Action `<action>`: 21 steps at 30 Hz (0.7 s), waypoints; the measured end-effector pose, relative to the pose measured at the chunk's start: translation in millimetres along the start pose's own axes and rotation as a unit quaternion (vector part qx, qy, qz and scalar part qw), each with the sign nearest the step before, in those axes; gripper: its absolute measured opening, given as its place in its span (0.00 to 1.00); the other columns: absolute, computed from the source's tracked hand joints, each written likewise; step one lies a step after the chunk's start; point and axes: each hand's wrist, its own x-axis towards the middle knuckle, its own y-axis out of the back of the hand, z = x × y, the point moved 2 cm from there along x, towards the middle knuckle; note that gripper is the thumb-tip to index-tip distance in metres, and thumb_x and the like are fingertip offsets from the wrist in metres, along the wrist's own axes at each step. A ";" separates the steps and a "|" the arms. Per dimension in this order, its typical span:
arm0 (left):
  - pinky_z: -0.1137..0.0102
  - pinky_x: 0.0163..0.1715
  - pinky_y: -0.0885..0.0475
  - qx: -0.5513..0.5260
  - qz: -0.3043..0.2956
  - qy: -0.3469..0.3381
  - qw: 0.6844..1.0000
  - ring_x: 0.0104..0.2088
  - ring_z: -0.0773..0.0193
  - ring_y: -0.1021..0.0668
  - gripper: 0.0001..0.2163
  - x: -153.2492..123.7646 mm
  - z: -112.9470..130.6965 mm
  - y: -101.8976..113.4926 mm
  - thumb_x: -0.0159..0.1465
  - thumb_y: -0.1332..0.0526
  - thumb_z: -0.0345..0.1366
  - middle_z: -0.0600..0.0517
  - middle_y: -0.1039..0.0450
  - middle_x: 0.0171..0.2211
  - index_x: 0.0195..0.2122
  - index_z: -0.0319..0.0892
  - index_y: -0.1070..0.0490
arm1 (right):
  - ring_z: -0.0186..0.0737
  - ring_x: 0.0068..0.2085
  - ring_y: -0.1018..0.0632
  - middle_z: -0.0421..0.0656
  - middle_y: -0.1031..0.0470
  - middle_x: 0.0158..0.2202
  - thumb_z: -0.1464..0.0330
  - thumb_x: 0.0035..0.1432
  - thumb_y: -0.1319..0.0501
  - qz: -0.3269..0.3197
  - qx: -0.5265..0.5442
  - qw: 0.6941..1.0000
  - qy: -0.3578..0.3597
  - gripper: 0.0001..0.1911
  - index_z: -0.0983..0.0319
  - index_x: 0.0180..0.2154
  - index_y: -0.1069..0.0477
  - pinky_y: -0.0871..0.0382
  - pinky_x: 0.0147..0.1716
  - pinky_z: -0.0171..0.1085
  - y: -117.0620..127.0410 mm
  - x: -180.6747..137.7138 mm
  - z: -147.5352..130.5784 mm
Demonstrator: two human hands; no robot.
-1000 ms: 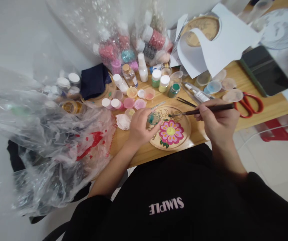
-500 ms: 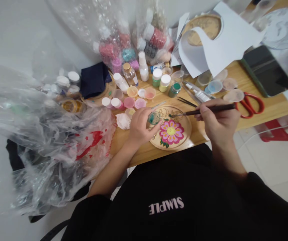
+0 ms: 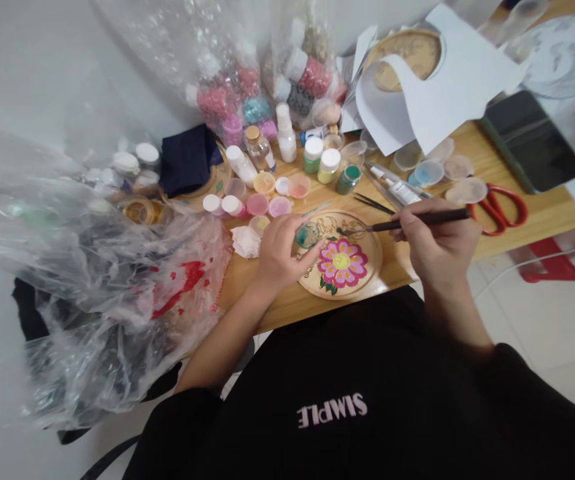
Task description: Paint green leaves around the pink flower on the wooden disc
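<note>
A round wooden plate lies near the table's front edge. On it is a pink flower with a yellow centre, gold outlines and green leaves below; other outlined shapes show bare wood. My left hand grips a small clear cup with green paint inside, over the plate's left part. My right hand is closed around the dark handle of a small spatula. Its thin metal shaft reaches left, and the green-coated tip is at a leaf outline above the flower. Whether the tip touches the wood is hard to tell.
Behind the plate stand several paint cups, an open green paint jar and a white spray bottle. Tweezers, red-handled scissors and a phone lie rightward. Crumpled plastic bags fill the left.
Hardly anything differs. Both hands keep their places, and the spatula tip stays by the same leaf outline above the flower.
</note>
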 end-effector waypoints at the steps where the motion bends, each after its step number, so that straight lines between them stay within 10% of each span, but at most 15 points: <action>1: 0.63 0.43 0.23 0.001 0.003 -0.002 1.000 0.43 0.60 0.20 0.17 0.3 0.3 0.1 0.63 0.35 0.40 0.47 0.23 0.41 0.51 0.43 0.35 | 0.31 0.24 0.27 0.39 0.24 0.26 0.71 0.55 0.37 -0.002 -0.004 1.000 0.001 0.05 0.60 0.27 0.25 0.31 0.25 0.34 0.3 0.0 0.1; 21: 0.64 0.42 0.23 0.011 -0.005 0.000 1.000 0.43 0.60 0.20 0.18 1.1 0.0 0.9 0.62 0.34 0.40 0.48 0.23 0.41 0.50 0.43 0.35 | 0.34 0.27 0.23 0.41 0.23 0.26 0.69 0.55 0.38 -0.004 -0.004 1.000 0.000 0.06 0.60 0.26 0.25 0.31 0.24 0.34 0.6 -0.4 2.0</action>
